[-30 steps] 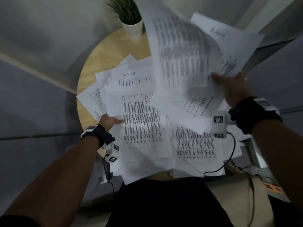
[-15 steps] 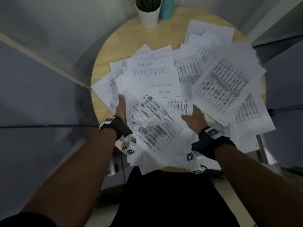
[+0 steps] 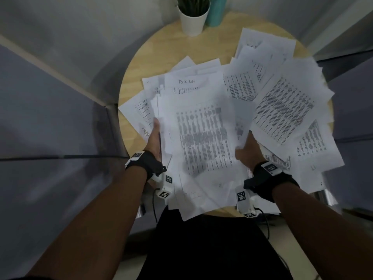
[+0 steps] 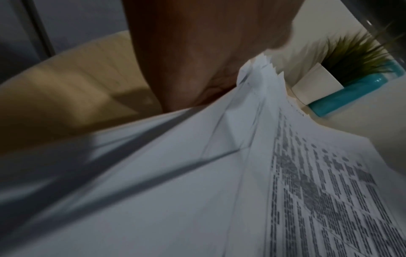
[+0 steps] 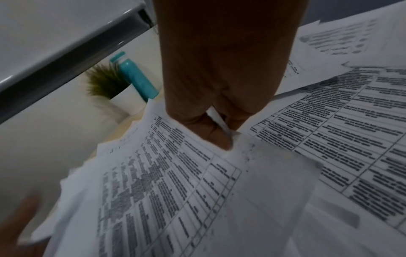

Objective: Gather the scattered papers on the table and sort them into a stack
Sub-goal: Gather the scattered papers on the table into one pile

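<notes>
Wooden round table (image 3: 161, 63) is strewn with printed papers (image 3: 282, 110) beyond the grip. One sheaf (image 3: 201, 138) is clasped by the left hand (image 3: 154, 136) and pinched by the right hand (image 3: 249, 150).

White papers (image 3: 203, 138) gridded with grey text, tan table (image 3: 153, 57), white pot (image 3: 192, 24), teal bottle (image 3: 216, 15)

Only "Task List" is legible — handwritten at the top of one sheet (image 3: 201, 77).
</notes>
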Demonstrator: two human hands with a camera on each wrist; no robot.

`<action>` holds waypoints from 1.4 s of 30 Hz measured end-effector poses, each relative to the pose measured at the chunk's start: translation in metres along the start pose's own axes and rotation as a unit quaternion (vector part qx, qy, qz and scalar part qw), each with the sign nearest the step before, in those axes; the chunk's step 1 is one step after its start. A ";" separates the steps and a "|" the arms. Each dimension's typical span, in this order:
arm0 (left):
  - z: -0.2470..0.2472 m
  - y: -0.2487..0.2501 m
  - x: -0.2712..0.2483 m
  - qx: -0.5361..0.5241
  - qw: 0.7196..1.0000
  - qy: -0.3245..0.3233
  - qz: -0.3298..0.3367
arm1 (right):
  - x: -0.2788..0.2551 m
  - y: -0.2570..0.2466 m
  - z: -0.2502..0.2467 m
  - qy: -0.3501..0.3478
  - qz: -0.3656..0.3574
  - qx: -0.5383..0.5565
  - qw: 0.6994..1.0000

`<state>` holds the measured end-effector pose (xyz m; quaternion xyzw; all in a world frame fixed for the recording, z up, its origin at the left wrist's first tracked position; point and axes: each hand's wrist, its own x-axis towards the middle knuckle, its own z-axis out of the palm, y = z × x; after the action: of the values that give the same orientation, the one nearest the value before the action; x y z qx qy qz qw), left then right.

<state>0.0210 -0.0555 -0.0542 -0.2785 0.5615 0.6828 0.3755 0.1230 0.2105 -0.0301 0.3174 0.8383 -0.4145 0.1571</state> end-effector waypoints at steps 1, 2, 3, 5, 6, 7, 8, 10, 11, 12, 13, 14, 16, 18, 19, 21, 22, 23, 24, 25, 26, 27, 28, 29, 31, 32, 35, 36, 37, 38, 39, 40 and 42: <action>0.000 -0.001 0.000 0.047 0.999 0.003 0.011 | -0.001 -0.001 0.003 -0.019 -0.015 -0.016 1.000; -0.001 -0.003 0.004 0.093 0.995 0.013 0.029 | -0.001 -0.002 0.006 -0.049 -0.024 -0.030 0.998; -0.002 -0.005 0.008 0.128 0.991 0.026 0.040 | -0.002 -0.005 0.009 -0.087 -0.029 -0.036 0.995; -0.001 -0.007 0.010 0.158 0.986 0.043 0.023 | -0.004 -0.013 0.015 -0.174 -0.018 -0.031 0.984; -0.002 -0.006 0.013 0.163 0.985 0.052 0.017 | -0.004 -0.016 0.018 -0.202 -0.015 -0.023 0.979; -0.002 -0.006 0.015 0.169 0.983 0.063 0.017 | -0.003 -0.018 0.022 -0.203 -0.014 -0.009 0.979; -0.001 -0.005 0.016 0.181 0.981 0.072 0.020 | -0.001 -0.020 0.024 -0.180 -0.012 0.009 0.984; 0.000 -0.003 0.021 0.193 0.977 0.080 0.036 | 0.006 -0.024 0.023 -0.090 0.001 0.054 0.994; 0.002 0.000 0.020 0.199 0.975 0.082 0.045 | 0.010 -0.024 0.019 -0.045 0.012 0.074 0.996; 0.002 0.003 0.021 0.198 0.976 0.079 0.055 | 0.014 -0.024 0.011 -0.008 0.024 0.093 0.995; 0.000 0.006 0.024 0.195 0.976 0.074 0.065 | 0.019 -0.022 0.001 0.026 0.034 0.108 0.993; -0.003 0.009 0.027 0.194 0.976 0.070 0.069 | 0.025 -0.017 -0.009 0.054 0.045 0.118 0.991; -0.004 0.015 0.032 0.185 0.978 0.057 0.077 | 0.038 0.000 -0.037 0.089 0.086 0.096 0.988; -0.010 0.015 0.045 0.191 0.978 0.040 0.074 | 0.056 0.023 -0.066 0.094 0.138 0.047 0.985; -0.019 0.013 0.059 0.192 0.978 0.033 0.071 | 0.067 0.035 -0.082 0.098 0.164 0.032 0.981; -0.022 0.020 0.066 0.192 0.979 0.026 0.071 | 0.086 0.054 -0.114 0.125 0.215 0.011 0.969; -0.022 0.025 0.064 0.190 0.979 0.025 0.069 | 0.095 0.063 -0.129 0.132 0.242 -0.002 0.961; -0.019 0.030 0.060 0.191 0.978 0.032 0.071 | 0.101 0.069 -0.141 0.128 0.272 -0.018 0.954; -0.016 0.033 0.055 0.197 0.977 0.039 0.067 | 0.108 0.077 -0.150 0.117 0.295 -0.031 0.948; -0.012 0.036 0.050 0.197 0.978 0.041 0.060 | 0.116 0.083 -0.156 0.105 0.311 -0.041 0.944; -0.012 0.036 0.049 0.196 0.978 0.046 0.048 | 0.124 0.087 -0.160 0.099 0.316 -0.049 0.942; -0.015 0.034 0.051 0.192 0.979 0.062 0.037 | 0.132 0.089 -0.161 0.100 0.312 -0.047 0.944; -0.017 0.031 0.054 0.194 0.977 0.086 0.030 | 0.138 0.088 -0.161 0.103 0.303 -0.040 0.946; -0.016 0.029 0.055 0.199 0.975 0.097 0.025 | 0.143 0.086 -0.159 0.107 0.287 -0.024 0.951; 0.001 0.036 0.044 0.196 0.975 0.100 0.019 | 0.149 0.078 -0.155 0.115 0.242 0.002 0.963; 0.009 0.039 0.040 0.196 0.975 0.107 0.015 | 0.149 0.072 -0.153 0.114 0.218 -0.010 0.969; 0.017 0.044 0.036 0.187 0.977 0.101 -0.004 | 0.151 0.053 -0.149 0.114 0.132 -0.074 0.982; 0.018 0.045 0.035 0.186 0.978 0.096 -0.006 | 0.150 0.049 -0.149 0.118 0.106 -0.096 0.983; 0.017 0.045 0.036 0.186 0.978 0.098 -0.011 | 0.149 0.048 -0.151 0.123 0.082 -0.119 0.982; 0.016 0.045 0.038 0.186 0.976 0.108 -0.010 | 0.149 0.046 -0.153 0.129 0.055 -0.144 0.980; 0.015 0.045 0.038 0.182 0.977 0.109 -0.011 | 0.149 0.047 -0.155 0.128 0.027 -0.163 0.978; 0.015 0.045 0.038 0.178 0.978 0.108 -0.010 | 0.150 0.050 -0.159 0.120 0.004 -0.177 0.977; 0.018 0.045 0.038 0.174 0.979 0.108 -0.007 | 0.154 0.060 -0.164 0.090 -0.006 -0.189 0.978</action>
<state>-0.0372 -0.0338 -0.0555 -0.2853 0.7067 0.5381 0.3601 0.0472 0.4304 -0.0470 0.3134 0.9140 -0.2194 0.1352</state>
